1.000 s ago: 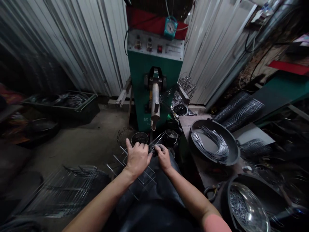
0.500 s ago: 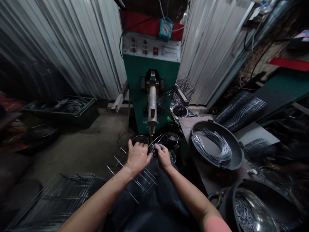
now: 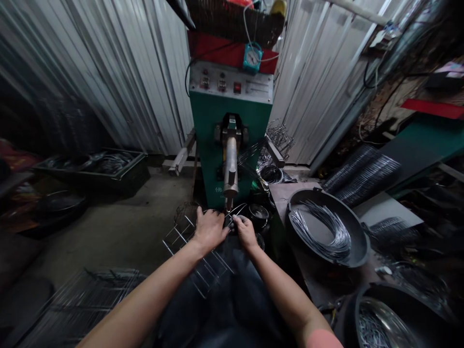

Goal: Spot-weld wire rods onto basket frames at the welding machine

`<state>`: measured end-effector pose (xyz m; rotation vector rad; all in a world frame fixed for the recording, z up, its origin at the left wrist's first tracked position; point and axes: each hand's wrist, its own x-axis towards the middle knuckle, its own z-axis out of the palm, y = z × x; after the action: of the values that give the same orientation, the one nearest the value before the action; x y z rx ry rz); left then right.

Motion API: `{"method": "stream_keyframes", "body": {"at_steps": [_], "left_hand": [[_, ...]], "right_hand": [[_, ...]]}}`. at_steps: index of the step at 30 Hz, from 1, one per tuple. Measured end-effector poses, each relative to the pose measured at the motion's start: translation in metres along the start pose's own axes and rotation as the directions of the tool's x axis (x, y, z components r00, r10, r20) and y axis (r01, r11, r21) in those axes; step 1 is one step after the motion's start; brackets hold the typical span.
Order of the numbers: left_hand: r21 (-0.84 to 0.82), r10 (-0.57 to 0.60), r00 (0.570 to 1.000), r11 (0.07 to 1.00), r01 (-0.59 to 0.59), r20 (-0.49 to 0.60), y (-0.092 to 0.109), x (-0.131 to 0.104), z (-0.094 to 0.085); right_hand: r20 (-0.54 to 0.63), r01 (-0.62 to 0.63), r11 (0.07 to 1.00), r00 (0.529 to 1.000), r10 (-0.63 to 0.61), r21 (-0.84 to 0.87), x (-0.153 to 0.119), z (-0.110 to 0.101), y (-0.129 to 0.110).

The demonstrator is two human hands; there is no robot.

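My left hand is closed on a wire rack of thin metal rods, which slants over my dark apron below the machine. Beside it, the thumb and fingertips of my right hand pinch a thin curved wire. Both hands meet just under the pointed metal tip of the machine's arm. Whether the tip touches the wire or rack, I cannot tell. My left hand hides part of the rack's far end.
The green machine stands ahead, against corrugated sheeting. At right, a black pan holds bundled wires, and another black pan holds a bowl of short pieces. Wire racks are stacked lower left; a green bin stands behind.
The machine sits lower in view as the camera tilts up. Both hands are closer to the machine's tip, and the rack has shifted with my left hand.
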<state>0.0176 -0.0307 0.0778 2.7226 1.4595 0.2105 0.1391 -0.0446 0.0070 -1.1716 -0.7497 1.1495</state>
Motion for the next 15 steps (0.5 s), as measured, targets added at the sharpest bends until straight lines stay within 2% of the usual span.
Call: {"method": "stream_keyframes", "body": {"at_steps": [9,13,15], "left_hand": [[-0.003,-0.041,0.995,0.999,0.042,0.094,-0.004,0.02,-0.009],[-0.044,-0.084,0.986,0.995,0.091,0.142,-0.003,0.025,-0.009],[-0.04,-0.1,0.982,0.993,0.108,0.159,-0.003,0.025,-0.008]], "right_hand": [[-0.025,-0.022,1.0,0.999,0.023,0.015,0.016,0.003,-0.002],[0.002,-0.07,0.995,0.998,0.07,0.065,0.019,0.003,-0.004],[0.035,-0.08,0.995,0.996,0.078,0.053,0.013,-0.003,-0.007]]}}
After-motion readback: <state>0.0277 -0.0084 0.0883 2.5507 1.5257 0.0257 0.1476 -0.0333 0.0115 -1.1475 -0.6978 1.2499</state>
